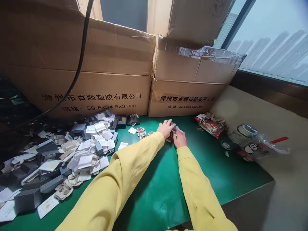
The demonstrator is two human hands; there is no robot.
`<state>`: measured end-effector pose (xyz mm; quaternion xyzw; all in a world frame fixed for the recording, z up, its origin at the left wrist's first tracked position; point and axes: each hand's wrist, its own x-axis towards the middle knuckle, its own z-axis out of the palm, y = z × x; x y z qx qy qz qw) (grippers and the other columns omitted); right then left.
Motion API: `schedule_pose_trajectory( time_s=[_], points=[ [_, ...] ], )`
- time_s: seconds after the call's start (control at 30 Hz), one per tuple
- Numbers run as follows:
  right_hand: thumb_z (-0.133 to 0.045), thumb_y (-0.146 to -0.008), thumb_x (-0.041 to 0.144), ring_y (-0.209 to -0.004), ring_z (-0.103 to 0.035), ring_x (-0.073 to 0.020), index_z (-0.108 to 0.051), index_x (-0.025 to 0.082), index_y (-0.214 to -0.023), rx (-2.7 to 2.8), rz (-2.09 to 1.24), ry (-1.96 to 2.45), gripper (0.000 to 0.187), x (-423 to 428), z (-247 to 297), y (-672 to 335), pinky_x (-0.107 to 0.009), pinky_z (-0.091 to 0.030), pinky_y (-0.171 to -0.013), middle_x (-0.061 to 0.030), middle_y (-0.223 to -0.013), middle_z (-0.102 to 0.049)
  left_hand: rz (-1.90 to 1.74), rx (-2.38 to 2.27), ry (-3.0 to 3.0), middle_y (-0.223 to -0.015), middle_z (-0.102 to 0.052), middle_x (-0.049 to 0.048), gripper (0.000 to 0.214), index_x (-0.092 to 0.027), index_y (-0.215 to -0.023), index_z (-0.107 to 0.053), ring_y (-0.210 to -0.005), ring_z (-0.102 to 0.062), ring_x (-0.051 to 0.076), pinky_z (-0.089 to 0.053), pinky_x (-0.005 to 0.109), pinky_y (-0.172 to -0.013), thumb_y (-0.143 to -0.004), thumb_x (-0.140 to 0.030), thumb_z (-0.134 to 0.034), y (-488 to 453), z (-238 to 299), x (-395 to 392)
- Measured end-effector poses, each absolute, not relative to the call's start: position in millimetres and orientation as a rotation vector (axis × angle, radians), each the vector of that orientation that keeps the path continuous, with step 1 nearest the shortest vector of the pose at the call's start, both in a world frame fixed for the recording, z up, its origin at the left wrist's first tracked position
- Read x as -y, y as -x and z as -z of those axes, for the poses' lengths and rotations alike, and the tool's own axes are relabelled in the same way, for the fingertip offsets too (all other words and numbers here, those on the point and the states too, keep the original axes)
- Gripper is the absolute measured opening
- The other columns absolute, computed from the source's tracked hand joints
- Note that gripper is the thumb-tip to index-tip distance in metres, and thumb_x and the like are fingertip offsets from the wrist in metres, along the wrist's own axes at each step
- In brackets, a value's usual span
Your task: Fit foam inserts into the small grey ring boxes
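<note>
Both hands meet over the green tabletop, their fingers bent around a small dark grey box. My left hand grips it from the left and above. On its near right side, my right hand has its fingers closed against the same box. Much of the box is hidden by the fingers, so its exact shape is unclear. Just left of my left hand lie small beige card inserts and a white card piece. An upright black box with a yellowish inside stands farther back.
A large heap of grey boxes and white card pieces covers the left side. Tall cardboard cartons wall off the back, with a black cable hanging in front. At right are a red snack packet, a jar and a plastic cup.
</note>
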<state>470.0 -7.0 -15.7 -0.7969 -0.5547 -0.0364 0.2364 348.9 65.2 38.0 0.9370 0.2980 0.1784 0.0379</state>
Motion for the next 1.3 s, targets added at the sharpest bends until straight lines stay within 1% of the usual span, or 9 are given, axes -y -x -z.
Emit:
schedule_pose_trajectory(
  time_s=[0.13, 0.23, 0.43, 0.57, 0.73, 0.83, 0.93, 1.13, 1.3],
  points=[
    [-0.026, -0.090, 0.035, -0.126, -0.032, -0.0281, -0.042, 0.020, -0.132, 1.471, 0.205, 2.112, 0.047, 7, 33, -470, -0.049, -0.028, -0.101, -0.0075, -0.137, -0.041, -0.511, -1.045, -2.770, -0.147, -0.021, 0.0117, 0.047, -0.026, -0.133, -0.036, -0.127, -0.027, 0.033, -0.042, 0.053, -0.086, -0.086, -0.023, -0.038, -357, -26, -82],
    [-0.027, -0.090, 0.035, -0.126, -0.033, -0.0288, -0.050, 0.016, -0.124, 1.413, 0.368, 2.006, 0.046, 11, 28, -470, -0.052, -0.022, -0.103, -0.0103, -0.134, -0.045, -0.457, -1.071, -2.697, -0.149, -0.014, 0.0091, 0.052, -0.031, -0.137, -0.029, -0.132, -0.019, 0.037, -0.042, 0.054, -0.087, -0.086, -0.038, -0.038, -357, -24, -89],
    [-0.030, -0.089, 0.032, -0.092, -0.061, -0.0217, -0.065, 0.015, -0.078, 1.362, 0.354, 1.684, 0.040, 31, 18, -428, -0.034, -0.045, -0.086, -0.0128, -0.091, -0.067, -0.572, -1.024, -2.664, -0.151, -0.002, 0.0104, 0.059, -0.028, -0.141, -0.020, -0.136, -0.001, 0.037, -0.025, 0.060, -0.099, -0.087, -0.041, -0.038, -310, -31, -74],
    [-0.027, -0.089, 0.038, -0.062, -0.063, -0.0164, -0.060, 0.017, -0.067, 1.458, 0.031, 1.548, 0.045, 36, 26, -386, -0.026, -0.048, -0.062, -0.0070, -0.064, -0.064, -0.424, -1.022, -2.789, -0.147, -0.026, 0.0071, 0.041, -0.025, -0.117, -0.056, -0.134, -0.019, 0.034, -0.022, 0.059, -0.101, -0.090, -0.041, -0.030, -239, -42, -54],
    [-0.029, -0.084, 0.055, -0.051, -0.063, -0.0161, -0.034, 0.020, -0.047, 1.436, -0.410, 1.630, 0.051, 23, 32, -370, -0.020, -0.038, -0.042, 0.0010, -0.044, -0.044, -0.536, -1.303, -2.870, -0.139, -0.041, 0.0060, 0.035, -0.025, -0.105, -0.063, -0.127, -0.033, 0.030, -0.021, 0.058, -0.102, -0.088, -0.037, -0.034, -138, -74, -45],
    [-0.032, -0.080, 0.059, -0.053, -0.063, -0.0166, -0.028, 0.021, -0.048, 1.353, -0.492, 1.666, 0.050, 21, 32, -370, -0.019, -0.037, -0.042, 0.0035, -0.042, -0.037, -0.465, -1.749, -2.737, -0.123, -0.053, 0.0113, 0.032, -0.020, -0.106, -0.062, -0.113, -0.046, 0.029, -0.036, 0.050, -0.093, -0.082, -0.022, -0.040, -80, -93, -55],
    [-0.036, -0.078, 0.060, -0.053, -0.061, -0.0154, -0.029, 0.021, -0.049, 1.331, -0.522, 1.618, 0.049, 24, 31, -369, -0.020, -0.039, -0.044, 0.0041, -0.042, -0.035, -0.309, -2.344, -2.376, -0.117, -0.053, 0.0208, 0.043, -0.012, -0.115, -0.055, -0.109, -0.047, 0.038, -0.041, 0.052, -0.081, -0.074, -0.021, -0.048, -30, -96, -69],
    [-0.039, -0.077, 0.058, -0.048, -0.053, -0.0128, -0.038, 0.021, -0.045, 1.380, -0.539, 1.582, 0.050, 26, 27, -367, -0.023, -0.045, -0.055, 0.0039, -0.038, -0.040, -0.084, -2.081, -2.168, -0.110, -0.061, 0.0107, 0.067, -0.025, -0.128, -0.041, -0.097, -0.057, 0.028, -0.045, 0.036, -0.079, -0.064, -0.032, -0.061, 15, -70, -89],
    [-0.038, -0.079, 0.056, -0.048, -0.050, -0.0130, -0.044, 0.021, -0.044, 1.410, -0.520, 1.594, 0.049, 27, 26, -369, -0.025, -0.044, -0.057, 0.0030, -0.037, -0.043, -0.329, -2.171, -2.165, -0.106, -0.062, 0.0122, 0.061, -0.018, -0.114, -0.053, -0.095, -0.057, 0.029, -0.045, 0.035, -0.078, -0.064, -0.051, -0.059, 14, -82, -85]
  ],
)
